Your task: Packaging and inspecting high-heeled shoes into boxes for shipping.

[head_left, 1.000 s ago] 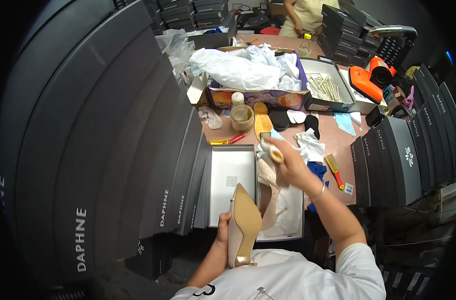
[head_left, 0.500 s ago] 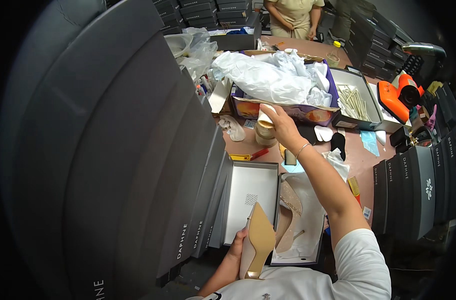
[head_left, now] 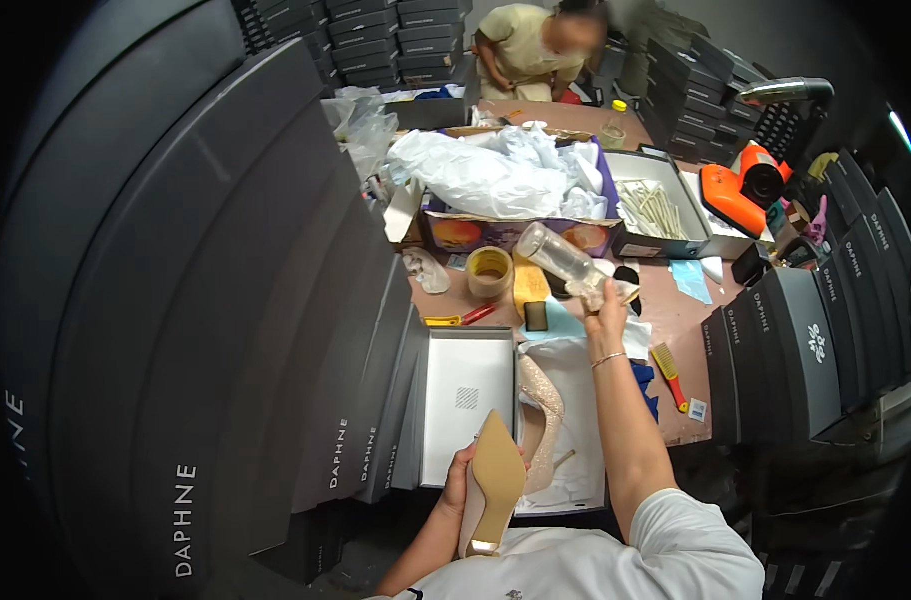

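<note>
My left hand (head_left: pixel 458 484) grips a pale high-heeled shoe (head_left: pixel 496 470) low in front of me, its tan sole turned up and its toe pointing away. My right hand (head_left: pixel 606 328) is out over the table, closed on a clear bottle (head_left: pixel 556 250) together with a crumpled whitish cloth (head_left: pixel 619 292). The bottle is tilted, base toward the upper left, its neck end at the cloth; the exact grip is partly hidden. Between my arms, a glittery high-heeled shoe (head_left: pixel 544 405) lies in an open shoebox (head_left: pixel 610 492) lined with white paper. The white-lined lid (head_left: pixel 466 360) lies beside it.
Stacked dark shoeboxes (head_left: pixel 246 330) rise at my left; more boxes (head_left: pixel 776 350) stand right. Beyond are a tape roll (head_left: pixel 490 285), a carton of white paper (head_left: pixel 496 175), a box of thin sticks (head_left: pixel 651 205) and a yellow-red brush (head_left: pixel 669 377). Across the table is another person (head_left: pixel 526 45).
My right hand has drawn back from above the tape roll, and the tilted bottle now shows in it. The shoe in my left hand stays sole up. The person opposite now leans forward.
</note>
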`<action>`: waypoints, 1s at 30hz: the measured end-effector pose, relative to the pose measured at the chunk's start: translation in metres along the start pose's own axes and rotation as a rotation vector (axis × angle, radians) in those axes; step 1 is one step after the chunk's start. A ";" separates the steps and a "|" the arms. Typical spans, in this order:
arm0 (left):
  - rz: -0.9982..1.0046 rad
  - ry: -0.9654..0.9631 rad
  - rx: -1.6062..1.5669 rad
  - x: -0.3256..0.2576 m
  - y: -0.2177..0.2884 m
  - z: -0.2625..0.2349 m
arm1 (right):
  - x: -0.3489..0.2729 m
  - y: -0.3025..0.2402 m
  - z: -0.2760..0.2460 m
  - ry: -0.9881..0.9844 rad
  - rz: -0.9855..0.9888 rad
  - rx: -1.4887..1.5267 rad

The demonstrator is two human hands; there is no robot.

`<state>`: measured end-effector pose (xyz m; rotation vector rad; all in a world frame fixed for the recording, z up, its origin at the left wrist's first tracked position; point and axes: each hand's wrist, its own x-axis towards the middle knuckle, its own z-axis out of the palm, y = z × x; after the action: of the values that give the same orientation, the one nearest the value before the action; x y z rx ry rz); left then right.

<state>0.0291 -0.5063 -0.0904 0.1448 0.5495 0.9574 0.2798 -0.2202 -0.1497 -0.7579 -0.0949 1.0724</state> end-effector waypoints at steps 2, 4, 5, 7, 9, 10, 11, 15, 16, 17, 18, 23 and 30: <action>0.008 0.037 0.025 0.002 -0.003 0.003 | -0.002 0.006 -0.002 0.045 0.069 0.035; -0.037 0.038 -0.012 0.005 -0.002 -0.003 | -0.002 0.007 0.013 -0.066 -0.032 -0.059; -0.058 0.038 -0.033 0.005 -0.003 -0.008 | -0.002 0.007 0.021 -0.123 -0.082 -0.106; 0.022 0.092 -0.002 0.004 -0.005 -0.009 | -0.025 0.003 0.070 -0.312 -0.241 -0.390; 0.066 0.102 0.038 0.009 0.004 -0.011 | -0.047 0.000 0.112 -0.526 -0.819 -0.957; 0.058 0.094 0.047 0.008 0.005 -0.012 | -0.050 0.006 0.119 -0.682 -0.922 -1.059; 0.051 0.086 0.058 0.008 0.007 -0.012 | -0.053 0.013 0.127 -0.840 -1.025 -1.158; -0.006 -0.013 0.035 0.001 0.021 -0.019 | -0.056 0.040 0.134 -0.936 -0.930 -1.409; -0.008 0.023 0.008 0.006 0.023 -0.020 | -0.057 0.031 0.135 -0.951 -0.897 -1.371; -0.005 0.097 -0.028 0.001 0.024 -0.025 | -0.079 0.021 0.130 -0.976 -0.825 -1.325; 0.005 0.082 0.012 -0.004 0.026 -0.022 | -0.108 -0.005 0.115 -1.024 -0.692 -1.371; -0.022 0.005 0.051 -0.023 0.002 -0.002 | -0.231 -0.093 -0.003 -1.202 -0.370 -1.450; -0.078 0.016 0.166 -0.027 -0.043 0.007 | -0.327 -0.119 -0.070 -1.446 -0.660 -1.233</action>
<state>0.0522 -0.5519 -0.0890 0.2626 0.6450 0.8369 0.2362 -0.5545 -0.0388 -0.7329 -2.2236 0.6167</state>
